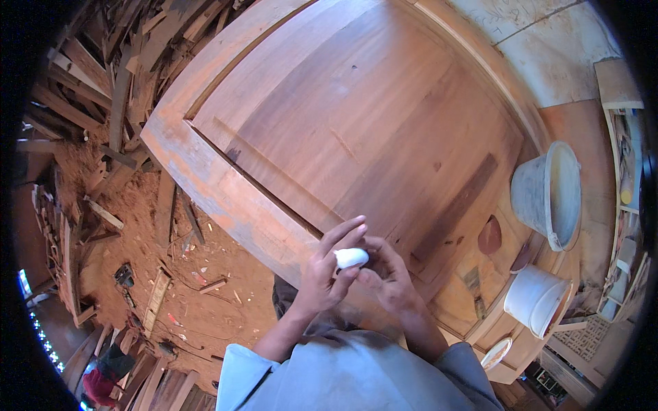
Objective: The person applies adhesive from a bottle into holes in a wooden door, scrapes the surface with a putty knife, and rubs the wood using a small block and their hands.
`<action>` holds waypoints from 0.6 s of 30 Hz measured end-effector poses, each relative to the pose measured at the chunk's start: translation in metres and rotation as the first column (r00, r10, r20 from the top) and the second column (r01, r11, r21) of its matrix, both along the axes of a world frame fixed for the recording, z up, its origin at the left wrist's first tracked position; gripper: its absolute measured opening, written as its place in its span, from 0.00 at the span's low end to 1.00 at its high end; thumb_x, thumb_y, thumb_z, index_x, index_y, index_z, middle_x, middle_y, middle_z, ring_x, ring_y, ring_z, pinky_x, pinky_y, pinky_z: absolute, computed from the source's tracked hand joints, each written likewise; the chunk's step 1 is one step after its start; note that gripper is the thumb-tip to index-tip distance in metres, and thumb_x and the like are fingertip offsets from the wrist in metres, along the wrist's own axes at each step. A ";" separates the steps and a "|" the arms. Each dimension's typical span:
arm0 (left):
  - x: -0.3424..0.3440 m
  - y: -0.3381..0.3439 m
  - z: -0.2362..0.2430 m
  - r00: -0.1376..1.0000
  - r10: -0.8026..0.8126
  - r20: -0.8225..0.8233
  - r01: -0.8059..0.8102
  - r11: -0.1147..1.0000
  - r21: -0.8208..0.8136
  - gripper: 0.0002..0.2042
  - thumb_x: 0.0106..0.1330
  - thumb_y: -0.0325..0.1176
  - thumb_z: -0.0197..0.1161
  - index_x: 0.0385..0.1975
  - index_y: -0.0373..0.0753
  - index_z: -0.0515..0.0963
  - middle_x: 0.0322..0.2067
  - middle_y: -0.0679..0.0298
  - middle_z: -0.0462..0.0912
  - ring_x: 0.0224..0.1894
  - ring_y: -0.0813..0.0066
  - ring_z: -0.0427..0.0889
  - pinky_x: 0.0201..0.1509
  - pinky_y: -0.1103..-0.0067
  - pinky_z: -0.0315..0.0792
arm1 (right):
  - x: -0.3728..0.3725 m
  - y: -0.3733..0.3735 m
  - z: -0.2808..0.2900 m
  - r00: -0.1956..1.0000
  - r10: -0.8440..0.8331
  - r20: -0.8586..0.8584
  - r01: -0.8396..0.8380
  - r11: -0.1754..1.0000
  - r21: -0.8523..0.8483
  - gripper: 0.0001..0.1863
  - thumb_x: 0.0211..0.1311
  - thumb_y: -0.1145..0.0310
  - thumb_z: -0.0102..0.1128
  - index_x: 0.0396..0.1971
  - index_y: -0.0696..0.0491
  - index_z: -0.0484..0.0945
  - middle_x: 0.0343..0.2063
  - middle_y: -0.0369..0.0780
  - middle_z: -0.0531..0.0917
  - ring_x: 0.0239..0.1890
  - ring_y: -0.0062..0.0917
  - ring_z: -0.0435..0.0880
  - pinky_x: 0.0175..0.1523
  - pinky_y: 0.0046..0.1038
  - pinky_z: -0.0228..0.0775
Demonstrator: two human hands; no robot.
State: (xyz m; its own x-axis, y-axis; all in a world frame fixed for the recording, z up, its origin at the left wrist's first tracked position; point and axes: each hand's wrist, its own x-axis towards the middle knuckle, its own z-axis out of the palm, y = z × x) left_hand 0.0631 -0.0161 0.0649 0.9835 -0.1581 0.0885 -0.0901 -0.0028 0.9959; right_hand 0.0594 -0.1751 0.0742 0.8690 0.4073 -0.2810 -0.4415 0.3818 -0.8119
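A small white rounded thing (pixel 351 258) is held in front of my chest, over the near edge of a large wooden panelled door (pixel 356 123). Its kind is not clear. My left hand (pixel 323 274) pinches it between the thumb and bent fingers, with the index finger stretched upward. On the other side, my right hand (pixel 391 279) is closed, its curled fingers and thumb up against the white thing. The hands partly hide it. Beneath them, the door's brown face shows a recessed panel inside a raised frame, with paler, dusty patches on the frame.
To the right stand a grey bucket (pixel 538 192), tipped over, and a white bucket (pixel 531 298). A reddish-brown sheet piece (pixel 490 235) lies near them. Scrap wood (pixel 123 82) is heaped at the left beside the sawdust-covered floor (pixel 205 267). A shelf (pixel 620 205) runs along the far right.
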 end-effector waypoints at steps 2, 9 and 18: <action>0.011 -0.007 -0.002 1.000 -0.005 0.006 0.005 1.000 0.024 0.25 0.72 0.43 0.55 0.62 0.32 0.70 0.63 0.45 0.70 0.64 0.46 0.70 0.67 0.62 0.64 | 0.007 -0.002 -0.008 0.998 -0.055 -0.022 0.055 0.998 -0.008 0.21 0.69 0.73 0.59 0.59 0.56 0.67 0.51 0.38 0.76 0.55 0.21 0.75 0.61 0.28 0.69; 0.049 0.028 0.005 0.999 0.012 0.044 -0.028 0.929 0.368 0.29 0.70 0.45 0.58 0.66 0.36 0.66 0.64 0.45 0.69 0.67 0.46 0.66 0.71 0.61 0.60 | 0.062 -0.020 -0.027 0.917 -0.267 -0.296 0.334 0.920 0.204 0.12 0.72 0.61 0.55 0.47 0.53 0.72 0.33 0.35 0.79 0.33 0.18 0.79 0.41 0.22 0.75; 0.124 0.178 -0.031 0.862 0.351 0.366 -0.501 0.476 0.723 0.36 0.74 0.60 0.43 0.63 0.28 0.67 0.64 0.43 0.67 0.68 0.46 0.65 0.72 0.60 0.58 | 0.163 -0.029 -0.040 0.902 -0.418 0.105 0.431 0.881 -0.194 0.17 0.74 0.53 0.53 0.37 0.53 0.73 0.24 0.33 0.75 0.21 0.13 0.69 0.24 0.19 0.59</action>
